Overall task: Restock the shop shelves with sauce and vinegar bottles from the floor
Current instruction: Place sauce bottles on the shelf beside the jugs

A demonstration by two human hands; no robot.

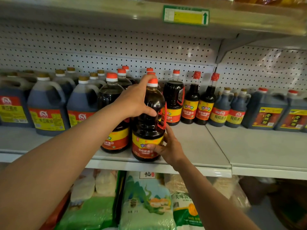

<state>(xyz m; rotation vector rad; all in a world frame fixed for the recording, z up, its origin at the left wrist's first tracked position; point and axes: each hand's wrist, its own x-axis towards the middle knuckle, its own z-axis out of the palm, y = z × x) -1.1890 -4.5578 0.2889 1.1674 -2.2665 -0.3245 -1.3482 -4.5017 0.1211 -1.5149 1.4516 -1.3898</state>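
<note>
- Front bottle (pixel 147 123): dark sauce, orange cap, red side handle, red-and-yellow label; upright at the front edge of the shelf (pixel 207 146), base on the board.
- Left hand (pixel 134 98): wrapped over the bottle's shoulder and neck, fingers up beside the cap, thumb pressed on the dark glass; closed around the bottle from the upper left.
- Right hand (pixel 169 146): low on the bottle's right side, thumb across the label, fingers curled behind near the handle; gripping the lower body.
- Both forearms bare, reaching in from the lower corners.
- Second bottle (pixel 114 113): same label and cap, just left of and slightly behind the held one, partly hidden by the left wrist.
- More orange-capped bottles in rows behind these 2, mostly hidden.
- Handled bottle (pixel 173 98): to the right and further back, same label, red handle.
- 2 slim bottles (pixel 198 100): red caps, side by side, right of the handled one.
- 2 small jugs (pixel 228 108): further right, touching each other.
- Square jugs (pixel 267 110): on the next shelf section at far right, dark labels.
- Big jugs (pixel 48 103): left of the shelf, gold caps, red-and-yellow labels, several rows deep.
- Pegboard (pixel 116 45): white back wall behind everything.
- Price tag (pixel 186 14): green-and-yellow, on the edge of the shelf above; print unreadable.
- Rice bags (pixel 146 201): on the level below, green and white, standing close together.
</note>
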